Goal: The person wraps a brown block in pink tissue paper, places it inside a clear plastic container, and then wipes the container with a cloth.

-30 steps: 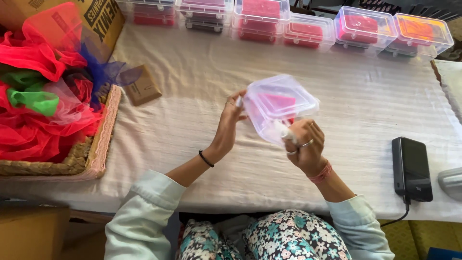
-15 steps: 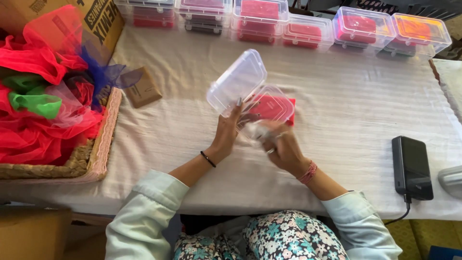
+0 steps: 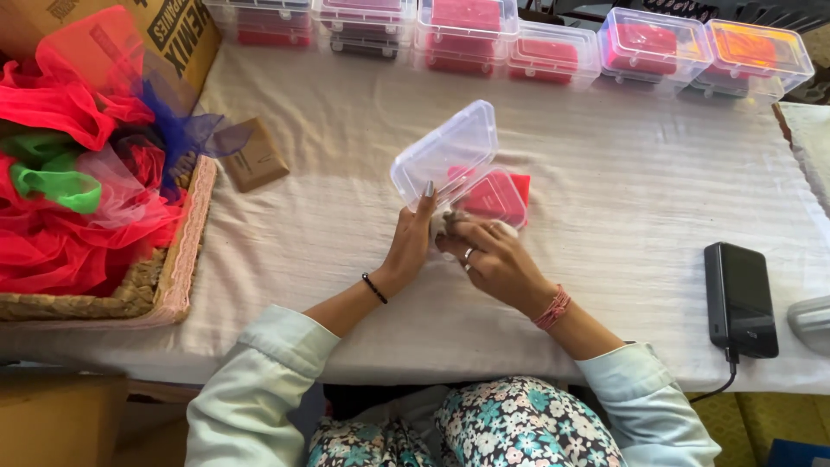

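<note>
Sleeves and lap: pale green cuffs and a flowered garment at the near edge of the table (image 3: 605, 225), which is covered by a white ribbed cloth.
Left hand (image 3: 411, 246): fingers curled narrow, pinching the near rim of the raised clear lid (image 3: 445, 151); a black band at the wrist.
Right hand (image 3: 493, 259): closed on the near end of the small clear box (image 3: 493, 197) (a ring on one finger, a pink thread bracelet at the wrist).
Box: on the cloth at mid-table, open, its lid tilted up to the left, red fabric inside.
Right side: a black phone (image 3: 741, 298) with a cable, well apart from the hands.
Left side: a wicker basket (image 3: 130, 298) heaped with red, green and blue netting; a brown card (image 3: 252, 154) just beyond it.
Far edge: a row of closed clear boxes (image 3: 553, 43) with red, pink and orange contents.
</note>
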